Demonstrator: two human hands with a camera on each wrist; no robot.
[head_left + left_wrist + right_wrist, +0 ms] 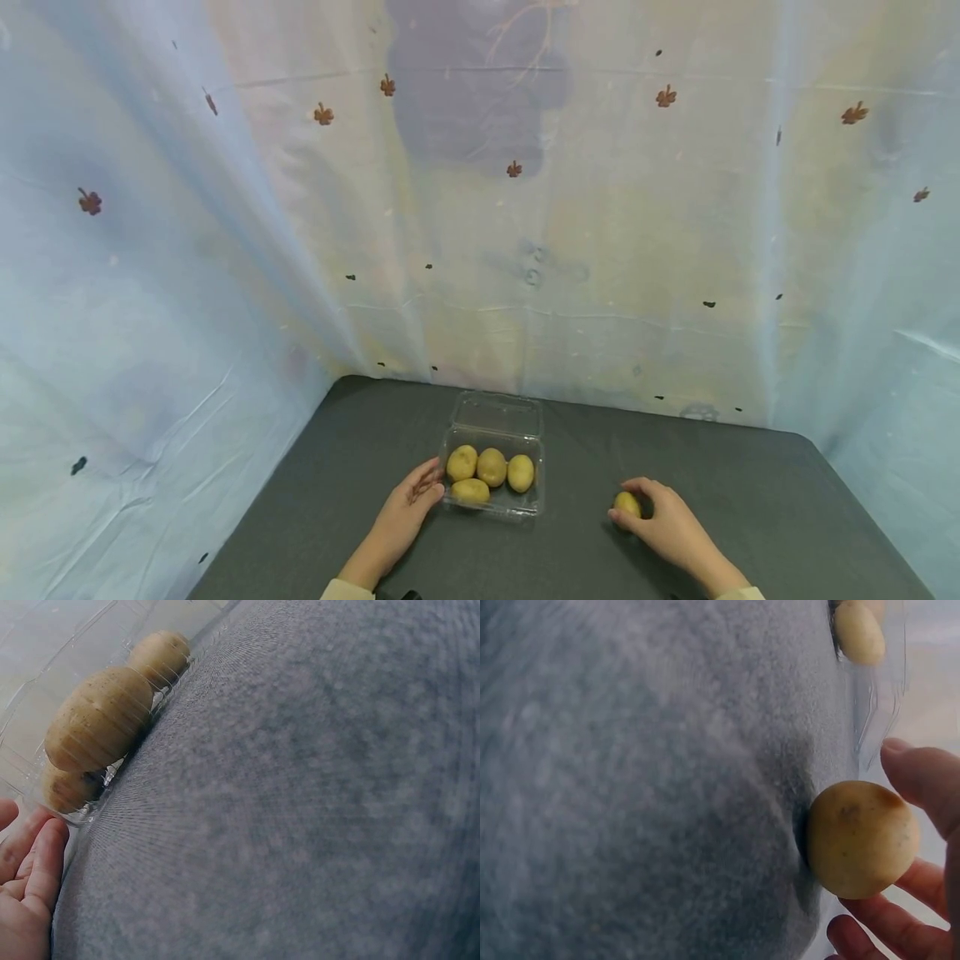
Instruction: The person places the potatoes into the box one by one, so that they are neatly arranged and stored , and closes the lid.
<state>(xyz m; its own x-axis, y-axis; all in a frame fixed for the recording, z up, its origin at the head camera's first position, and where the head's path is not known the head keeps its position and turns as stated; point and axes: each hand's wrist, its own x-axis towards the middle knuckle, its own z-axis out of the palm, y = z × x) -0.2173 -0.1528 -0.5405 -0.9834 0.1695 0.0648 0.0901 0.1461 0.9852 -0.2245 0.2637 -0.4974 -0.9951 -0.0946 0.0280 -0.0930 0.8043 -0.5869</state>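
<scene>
A clear plastic clamshell box [506,510] holds several yellow potatoes [491,467] in its base, its lid [497,414] tipped back. Beside the box's left wall is my left hand [401,517], its fingers loosely extended; the fingertips [51,844] are at a lower corner of the box in the left wrist view. To the right of the box, my right hand [670,523] has thumb and fingers curved around a single potato [862,840]. That potato is at the dark cloth surface, where its shadow shows in the right wrist view.
The dark grey table [570,550] spans the foreground with rounded far corners. Pale patterned curtains [600,208] with leaf shapes hang behind it and along both sides.
</scene>
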